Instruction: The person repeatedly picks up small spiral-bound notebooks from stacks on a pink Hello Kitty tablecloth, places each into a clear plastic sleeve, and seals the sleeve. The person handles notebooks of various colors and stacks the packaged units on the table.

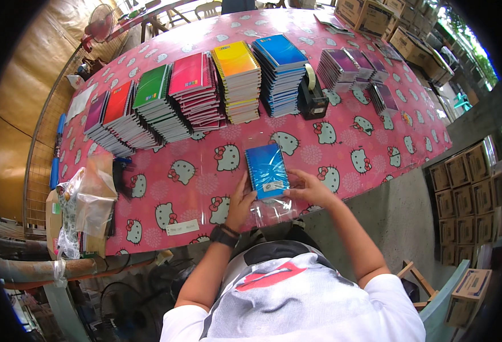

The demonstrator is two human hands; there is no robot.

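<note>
A blue spiral notebook [267, 162] lies inside a clear plastic sleeve in front of me, its coil on the left and a small white label near its lower edge. The sleeve's loose clear end [273, 214] spreads toward me over the table edge. My left hand [241, 200] grips the notebook's lower left edge, thumb near the corner. At the lower right corner, my right hand [309, 190] holds the wrapped notebook, with its thumb on the bottom edge and fingers along the side. The undersides of both hands' fingers are hidden.
Notebook stacks, including a yellow stack [236, 80] and a blue stack [279, 71], line the far side. Beside them stand a tape dispenser [313, 100] and wrapped purple bundles [342, 71]. Plastic bags [94, 196] hang at left; cartons [464, 199] stand right of the pink-covered table [199, 185].
</note>
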